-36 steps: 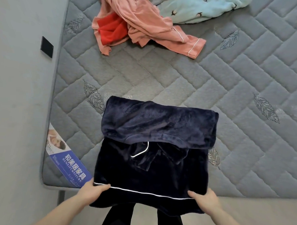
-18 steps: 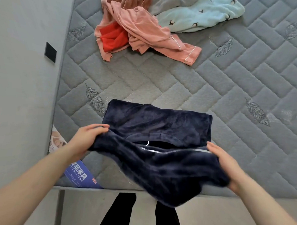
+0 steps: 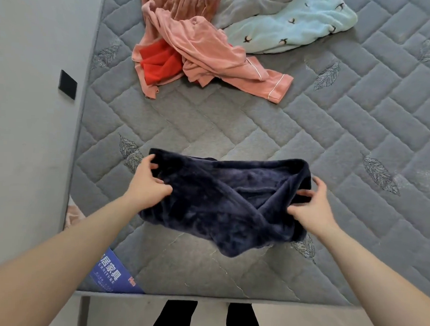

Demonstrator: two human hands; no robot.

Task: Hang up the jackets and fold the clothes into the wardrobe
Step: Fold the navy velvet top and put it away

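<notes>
Now, taking each part in turn:

Left hand: your left hand (image 3: pixel 148 182) grips the left end of the navy fleece garment (image 3: pixel 222 202), fingers curled over the folded edge and thumb tucked against the fabric below.

Right hand: your right hand (image 3: pixel 310 206) pinches the right end of the same garment, thumb and fingers closed on a fold of the plush cloth, the other fingers arched above it.

Navy fleece garment: it is folded into a wide band held between your two hands, at the centre of the view. Its far edge rests on the grey quilted mattress (image 3: pixel 259 130); the near part sags toward 6 o'clock, and whether that lowest fold touches the mattress cannot be told.

Other clothes: a pink pyjama top (image 3: pixel 208 59) with pale piping lies crumpled at 12 o'clock, well apart from the navy piece. A red garment (image 3: pixel 159 64) lies partly under its left side. A pale blue fleece with small dark bird shapes (image 3: pixel 288 30) sits at 1 o'clock, touching the pink top.

Mattress label: a blue label with white lettering (image 3: pixel 113 274) lies on the near left corner, at 7 o'clock, partly behind your left forearm.

Wall: a grey wall (image 3: pixel 26 105) runs along the left edge, with a black square plate (image 3: pixel 68 84) at 10 o'clock.

Legs: dark trouser legs (image 3: pixel 175 317) show below the mattress edge at 6 o'clock.
</notes>
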